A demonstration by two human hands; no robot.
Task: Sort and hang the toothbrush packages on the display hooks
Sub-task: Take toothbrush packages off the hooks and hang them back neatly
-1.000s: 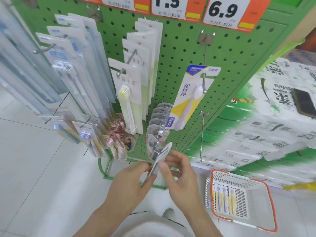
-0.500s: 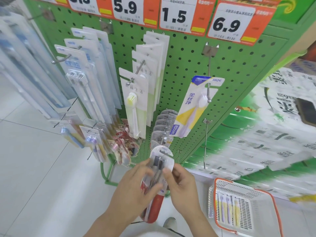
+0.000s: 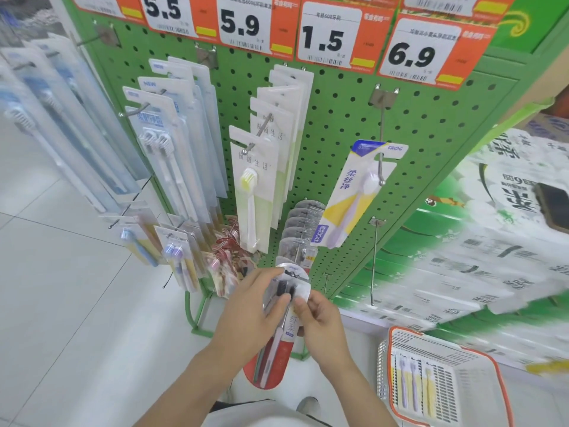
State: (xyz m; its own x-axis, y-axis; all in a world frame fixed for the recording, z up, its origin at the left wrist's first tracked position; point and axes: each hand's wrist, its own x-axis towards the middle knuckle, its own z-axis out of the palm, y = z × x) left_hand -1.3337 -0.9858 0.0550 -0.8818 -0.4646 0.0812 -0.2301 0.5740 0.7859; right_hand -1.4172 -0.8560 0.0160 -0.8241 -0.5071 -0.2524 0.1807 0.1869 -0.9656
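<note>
Both hands are pinching one toothbrush pack [image 3: 278,322]: left hand [image 3: 249,309] is curling its fingers round the clear upper part, thumb lying across the front; right hand [image 3: 320,322] is pinching the right edge between thumb and fingertips. The pack is hanging upright between them, rounded white top up, red rounded bottom down

The pack is sitting just below the hook [image 3: 297,257] that is carrying a row of the same round-topped packs [image 3: 303,224]. Its top with the hang-hole is meeting the hook's tip, though whether the hole is threaded yet is too small to tell

Change over the last second: the pack was edge-on and tilted between the fingers, then turned face-on, and is now raised so its top is reaching the hook end. Meaning, as I judge it: sorting choice is made, hanging step is under way, needing only a push back along the wire

Outward: the green pegboard [image 3: 338,124] is holding other full hooks, one long bare hook [image 3: 374,260] at right. An orange-rimmed basket [image 3: 492,365] on the floor is holding more packs [image 3: 414,386] waiting
</note>
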